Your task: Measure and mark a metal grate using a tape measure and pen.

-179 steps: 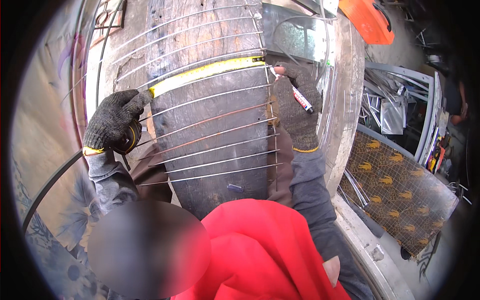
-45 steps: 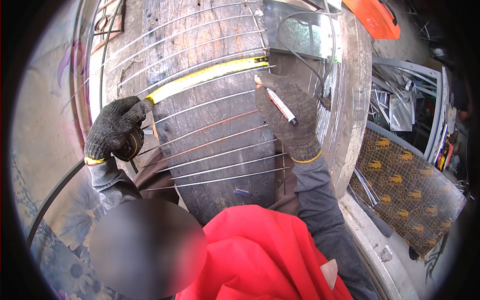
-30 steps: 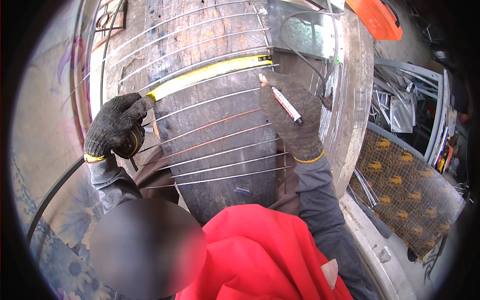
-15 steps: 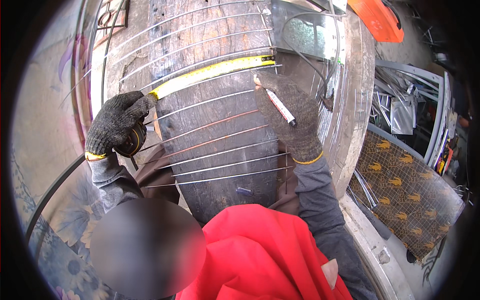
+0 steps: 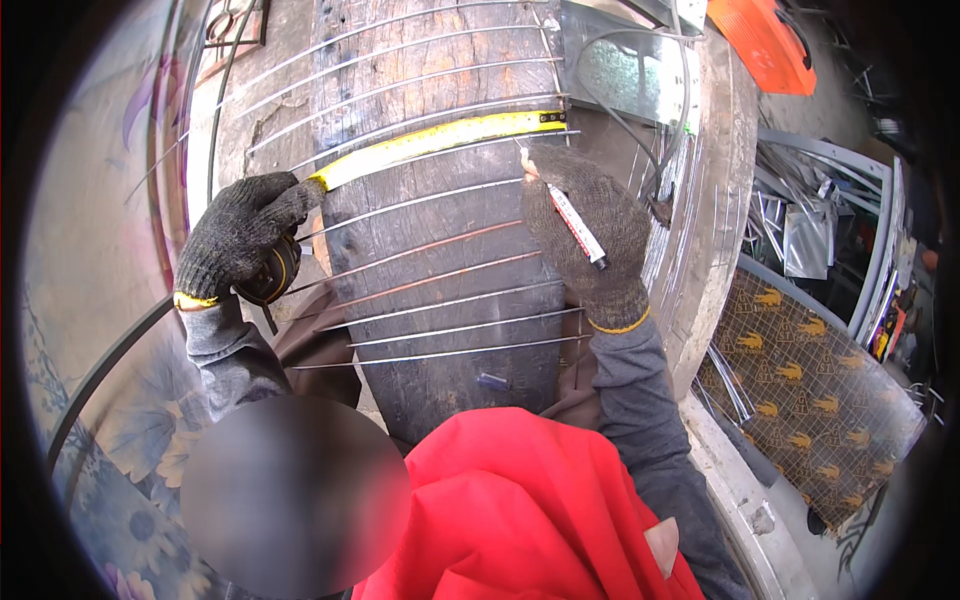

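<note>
My left hand (image 5: 238,235), in a dark grey knit glove, is closed on a black tape measure (image 5: 275,276). Its yellow blade (image 5: 440,146) is drawn out across the dark wooden plank (image 5: 450,390), and the dark end hook lies near the plank's right edge. My right hand (image 5: 592,235), gloved alike with some bare fingertip showing, grips a white and red marker (image 5: 578,226) with a black end. The marker's tip points at a thin metal rod (image 5: 480,145) just below the blade. Several more rods (image 5: 450,334) lie crosswise on the plank, some of them rusty.
A small dark cylindrical piece (image 5: 492,381) lies on the plank. Beyond my right hand are a cable (image 5: 655,150), a glass sheet (image 5: 625,70) and bundled thin rods (image 5: 680,210). An orange case (image 5: 765,45), metal offcuts (image 5: 805,235) and a patterned brown board (image 5: 800,385) are at the right.
The view has shifted slightly, so the plank, rods and hands appear a little further right. Both hands keep their hold on the tape measure and the marker.
</note>
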`<state>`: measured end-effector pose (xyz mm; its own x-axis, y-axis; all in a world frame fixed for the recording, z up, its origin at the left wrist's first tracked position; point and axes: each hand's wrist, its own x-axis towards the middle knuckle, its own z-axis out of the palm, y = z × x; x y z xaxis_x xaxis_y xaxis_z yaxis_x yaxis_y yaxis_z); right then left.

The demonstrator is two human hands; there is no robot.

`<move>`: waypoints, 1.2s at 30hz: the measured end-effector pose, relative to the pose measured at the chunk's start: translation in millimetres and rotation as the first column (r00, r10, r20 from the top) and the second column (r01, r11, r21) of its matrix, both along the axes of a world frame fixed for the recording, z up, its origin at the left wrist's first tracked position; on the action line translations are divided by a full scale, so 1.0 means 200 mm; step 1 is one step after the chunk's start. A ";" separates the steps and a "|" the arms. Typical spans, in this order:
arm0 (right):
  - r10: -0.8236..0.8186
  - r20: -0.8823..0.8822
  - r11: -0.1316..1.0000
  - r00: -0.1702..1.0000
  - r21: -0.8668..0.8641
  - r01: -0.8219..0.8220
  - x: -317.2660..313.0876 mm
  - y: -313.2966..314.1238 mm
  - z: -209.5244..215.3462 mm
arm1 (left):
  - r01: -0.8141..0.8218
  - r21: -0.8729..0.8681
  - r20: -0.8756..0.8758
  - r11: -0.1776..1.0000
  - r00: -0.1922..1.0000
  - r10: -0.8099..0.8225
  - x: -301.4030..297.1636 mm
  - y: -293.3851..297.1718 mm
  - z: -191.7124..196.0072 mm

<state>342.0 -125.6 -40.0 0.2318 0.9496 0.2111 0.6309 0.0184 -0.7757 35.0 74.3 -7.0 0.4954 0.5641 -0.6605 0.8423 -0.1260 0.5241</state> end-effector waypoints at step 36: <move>0.042 0.133 0.999 0.990 0.015 -0.044 -0.04 0.06 0.03 | -0.021 -0.036 -0.025 0.999 0.999 0.020 0.01 0.00 0.02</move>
